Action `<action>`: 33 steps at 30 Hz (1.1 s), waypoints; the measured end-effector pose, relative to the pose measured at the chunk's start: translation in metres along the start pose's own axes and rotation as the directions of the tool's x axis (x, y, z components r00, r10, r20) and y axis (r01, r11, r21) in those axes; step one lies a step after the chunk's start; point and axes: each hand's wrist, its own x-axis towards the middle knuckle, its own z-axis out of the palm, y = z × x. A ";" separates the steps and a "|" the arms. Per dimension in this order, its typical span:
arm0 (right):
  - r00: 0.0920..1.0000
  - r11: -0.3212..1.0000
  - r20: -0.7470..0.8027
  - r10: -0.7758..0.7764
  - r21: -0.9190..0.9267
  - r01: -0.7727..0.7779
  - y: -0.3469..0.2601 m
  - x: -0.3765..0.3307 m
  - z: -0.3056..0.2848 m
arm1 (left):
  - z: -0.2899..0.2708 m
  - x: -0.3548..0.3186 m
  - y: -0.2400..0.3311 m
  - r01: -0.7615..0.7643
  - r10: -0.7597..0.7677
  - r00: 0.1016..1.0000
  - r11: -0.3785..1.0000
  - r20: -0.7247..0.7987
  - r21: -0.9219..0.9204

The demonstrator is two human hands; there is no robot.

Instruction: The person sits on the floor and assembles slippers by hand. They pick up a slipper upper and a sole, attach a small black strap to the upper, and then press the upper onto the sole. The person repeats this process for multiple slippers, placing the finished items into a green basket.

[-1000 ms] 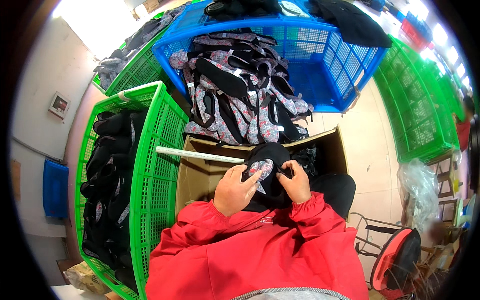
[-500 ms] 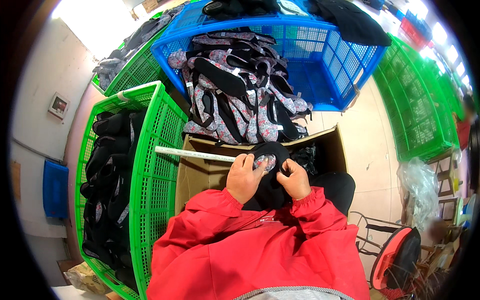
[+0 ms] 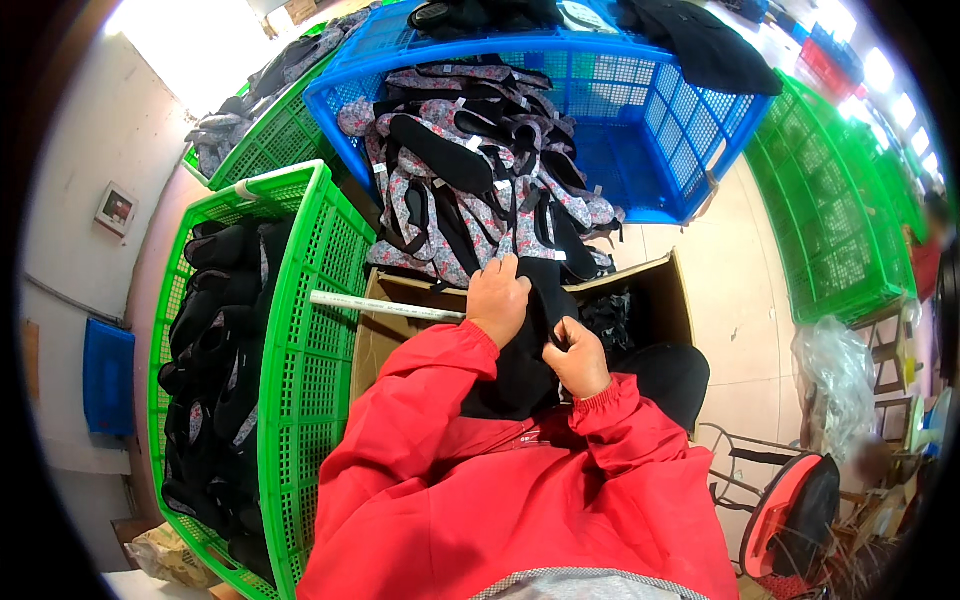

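A black fabric slipper [image 3: 545, 295] is stretched between my two hands over the open cardboard box [image 3: 684, 305]. My left hand [image 3: 498, 302] is closed on its far left part, close to the pile. Lower and to the right, my right hand [image 3: 577, 358] pinches the near part of it, thumb bent over the cloth. Just beyond lies a heap of floral slippers [image 3: 520, 215] with black soles and linings, spilling from the blue crate. A white plastic tube [image 3: 385, 306] juts leftward from beside my left hand; its right end is hidden.
On the left stands a green crate [image 3: 310, 260] holding many black slippers [image 3: 215, 370]. The blue crate [image 3: 690, 140] lies on its side ahead. Green crates [image 3: 825, 200], a clear plastic bag [image 3: 838, 375] and a red-and-black stool [image 3: 795, 520] are at the right.
My left hand has moved forward toward the heap, and my right hand slightly down and left. The floral patch seen in the slipper's opening is now out of sight.
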 end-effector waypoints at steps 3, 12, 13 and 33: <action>1.000 1.000 0.003 0.014 0.002 -0.014 -0.002 0.004 0.002 | 0.009 0.007 -0.004 -0.030 0.027 0.998 0.998 0.053 0.056; 1.000 1.000 0.028 0.007 0.003 -0.007 0.003 0.001 0.015 | 0.020 0.005 -0.018 -0.018 -0.021 0.949 0.993 0.314 0.120; 0.999 1.000 0.034 0.005 -0.012 -0.005 -0.002 -0.001 0.014 | 0.024 0.002 -0.022 -0.052 0.028 0.965 0.995 0.262 0.085; 0.986 0.944 -0.090 0.142 0.312 -0.107 0.034 -0.028 0.007 | -0.047 -0.039 -0.015 0.034 -0.095 0.992 0.825 -0.079 -0.565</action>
